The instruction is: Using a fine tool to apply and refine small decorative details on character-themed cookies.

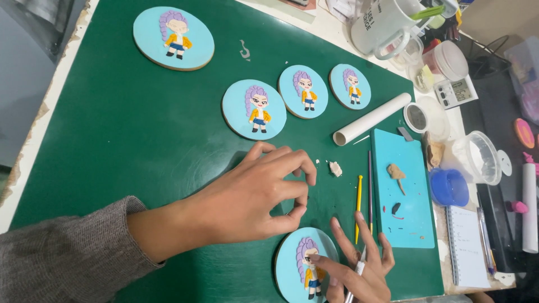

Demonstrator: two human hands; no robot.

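A grey sleeve [62,252] enters from the left over the green bench [123,134]. The left hand [247,196] hovers above the bench with fingers curled, thumb and fingertips close together; whether it pinches anything cannot be told. Below it lies a round blue plaque [292,266] bearing a purple-haired figure, whose head points up-frame and feet down-frame. The right hand [359,266] grips a thin tool [355,278], long axis near vertical, forefinger resting on the figure. Four similar plaques [254,109] lie further up. Right of the hands: a yellow modelling tool [358,207], a white roller [371,119], a turquoise board [407,196].
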